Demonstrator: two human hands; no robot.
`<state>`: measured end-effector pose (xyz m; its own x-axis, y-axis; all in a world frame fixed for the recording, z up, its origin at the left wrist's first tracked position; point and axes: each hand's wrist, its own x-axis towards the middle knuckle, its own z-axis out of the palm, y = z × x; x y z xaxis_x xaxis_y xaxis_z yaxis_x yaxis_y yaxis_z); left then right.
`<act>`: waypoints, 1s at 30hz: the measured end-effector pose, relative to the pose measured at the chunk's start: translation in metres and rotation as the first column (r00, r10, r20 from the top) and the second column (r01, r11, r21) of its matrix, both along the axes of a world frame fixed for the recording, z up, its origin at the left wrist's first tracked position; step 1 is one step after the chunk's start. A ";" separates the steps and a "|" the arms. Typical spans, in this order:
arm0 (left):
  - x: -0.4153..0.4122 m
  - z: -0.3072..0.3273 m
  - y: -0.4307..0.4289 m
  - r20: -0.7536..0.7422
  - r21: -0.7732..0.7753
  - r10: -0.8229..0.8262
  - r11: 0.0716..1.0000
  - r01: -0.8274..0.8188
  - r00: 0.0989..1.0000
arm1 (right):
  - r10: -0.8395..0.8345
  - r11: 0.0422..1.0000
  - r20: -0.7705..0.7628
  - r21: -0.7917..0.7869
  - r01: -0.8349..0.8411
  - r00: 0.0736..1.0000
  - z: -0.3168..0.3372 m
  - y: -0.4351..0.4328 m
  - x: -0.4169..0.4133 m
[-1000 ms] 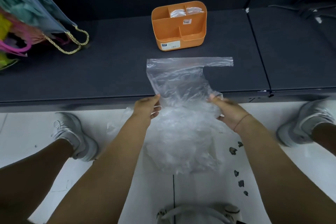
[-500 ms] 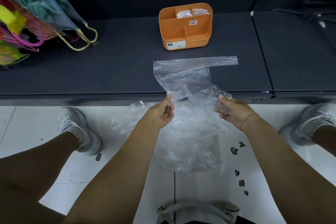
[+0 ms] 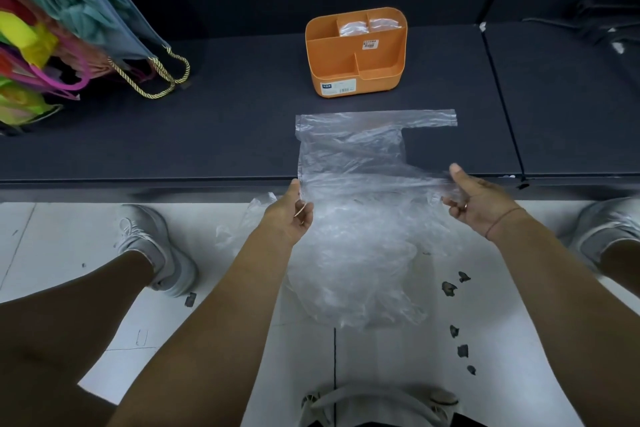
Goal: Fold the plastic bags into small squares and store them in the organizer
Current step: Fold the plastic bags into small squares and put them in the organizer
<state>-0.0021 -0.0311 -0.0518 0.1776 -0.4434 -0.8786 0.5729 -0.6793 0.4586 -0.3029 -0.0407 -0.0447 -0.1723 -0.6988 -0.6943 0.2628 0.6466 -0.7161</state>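
Because the plastic bag [image 3: 349, 149] is thin, soft and very light, it will likely crumple and slip, so the side edges look best to hold. The left hand [image 3: 289, 215] pinches the left edge, and the right hand [image 3: 478, 198] pinches the right. The bag's top lies flat on the dark shelf [image 3: 207, 135], near the orange organizer [image 3: 356, 55]. The rest hangs off the front.

Even, bright overhead light, soft shadows; wide-angle bending at the edges, slight softness throughout.
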 end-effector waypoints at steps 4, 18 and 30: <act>-0.009 0.000 0.006 0.057 0.011 -0.106 0.994 0.106 0.993 | 0.055 0.998 0.033 0.026 -0.056 0.998 -0.004 0.005 0.003; 0.019 -0.003 -0.001 0.230 -0.003 -0.034 0.999 0.036 0.973 | 0.166 0.986 -0.081 -0.014 -0.168 0.983 0.008 -0.006 -0.021; 0.014 -0.008 0.007 0.215 0.017 -0.071 0.997 0.069 0.974 | 0.079 0.996 0.340 -0.075 -0.057 0.937 -0.012 0.042 0.004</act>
